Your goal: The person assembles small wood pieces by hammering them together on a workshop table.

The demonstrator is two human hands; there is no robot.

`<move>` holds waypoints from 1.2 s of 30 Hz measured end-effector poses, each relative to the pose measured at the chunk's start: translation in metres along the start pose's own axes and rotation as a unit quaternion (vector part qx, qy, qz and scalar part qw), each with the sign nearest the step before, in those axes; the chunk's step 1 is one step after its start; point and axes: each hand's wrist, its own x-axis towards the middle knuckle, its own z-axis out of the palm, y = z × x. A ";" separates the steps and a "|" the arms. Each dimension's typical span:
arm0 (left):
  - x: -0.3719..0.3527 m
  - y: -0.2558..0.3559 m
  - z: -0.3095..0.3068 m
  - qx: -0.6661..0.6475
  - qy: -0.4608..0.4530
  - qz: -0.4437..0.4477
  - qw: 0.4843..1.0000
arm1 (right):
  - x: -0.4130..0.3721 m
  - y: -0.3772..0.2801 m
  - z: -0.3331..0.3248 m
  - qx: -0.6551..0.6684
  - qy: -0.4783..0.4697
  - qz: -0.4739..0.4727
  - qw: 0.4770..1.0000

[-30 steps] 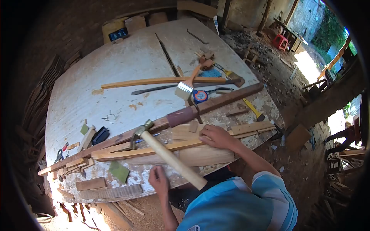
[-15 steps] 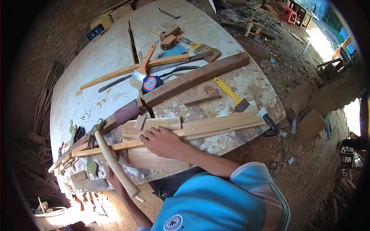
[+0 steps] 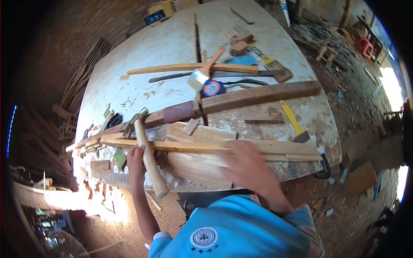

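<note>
My left hand [image 3: 136, 162] is at the near edge of a long narrow wooden strip [image 3: 185, 146], its curled fingers closed on it just left of the hammer's handle. The hammer [image 3: 149, 157] lies across the strip, its head on the far side and its pale wooden handle pointing toward me. Blurred by motion, my right hand [image 3: 247, 165] is over the strip's right part, beside a wider pale plank [image 3: 284, 147]. Below the strip sits a broad board [image 3: 195, 168]. A small wood block [image 3: 190, 126] rests on another board [image 3: 211, 132] behind the strip.
A dark beam [image 3: 262, 95] crosses the table [image 3: 167, 51], with a brown sheet [image 3: 178, 112] around it. Beyond are a paintbrush [image 3: 206, 71], a blue tape measure [image 3: 213, 88] and a flat metal bar [image 3: 172, 77]. A yellow-handled brush [image 3: 294, 122] lies at right; a black-handled tool [image 3: 325, 167] overhangs the edge.
The view has swung left. My left hand has risen from below the hammer handle to the strip. My right hand, earlier resting on the strip, has shifted right along it and is blurred.
</note>
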 end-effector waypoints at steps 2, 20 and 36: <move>0.015 0.006 0.004 0.015 -0.019 0.000 1.000 | -0.028 0.017 -0.040 -0.035 -0.012 0.086 0.996; 0.108 0.035 0.067 0.073 -0.164 0.107 0.978 | -0.086 0.083 -0.072 -0.232 -0.016 0.077 0.970; -0.029 -0.071 0.026 0.298 0.149 0.183 0.925 | -0.060 0.085 -0.113 -0.140 -0.070 0.118 0.981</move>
